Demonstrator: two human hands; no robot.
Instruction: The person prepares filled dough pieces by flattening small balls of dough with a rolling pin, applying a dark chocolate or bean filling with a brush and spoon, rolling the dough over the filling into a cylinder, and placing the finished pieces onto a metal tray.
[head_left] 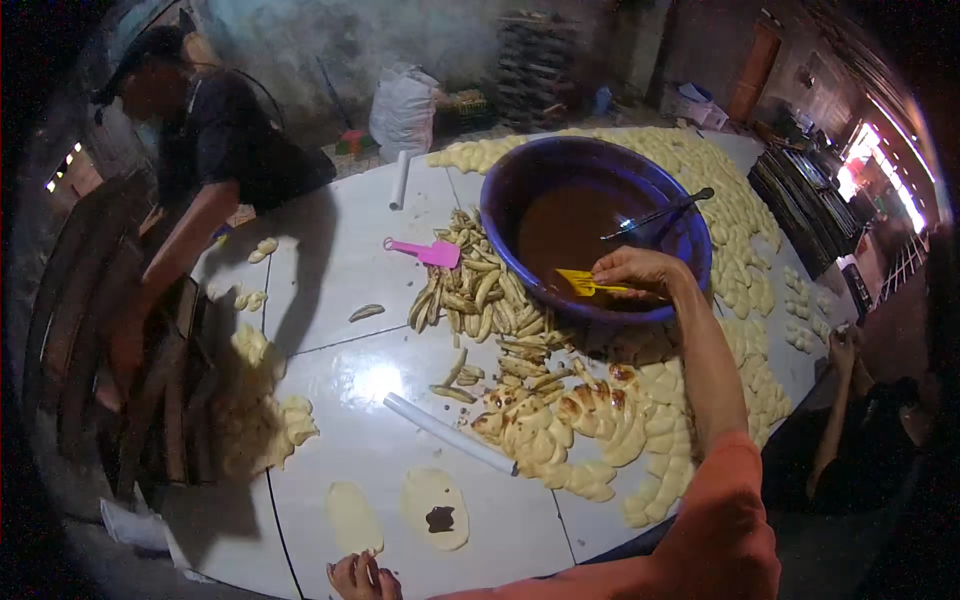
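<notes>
My right hand [640, 270] grips a small yellow plastic spatula [577, 283] over the near side of a large purple basin [497, 235]. Brown, chocolate-like liquid [570, 232] fills the basin's bottom, and a dark long-handled utensil [660, 213] leans on its far right rim. At the lower edge, my left hand [362, 577] has its fingers loosely bent and apart, touching the near end of a flat oval dough piece [352, 515]. To the right of that piece lies a second dough oval [433, 490] with a dark brown dab [440, 519] on it.
Peeled banana pieces [485, 285] and a pink spatula [437, 253] lie left of the basin. White rolling tubes [450, 433] rest on the white table [340, 400]. Shaped dough pieces [650, 440] cover the right side. One person [220, 140] stands left; another person's arms [840, 390] show right.
</notes>
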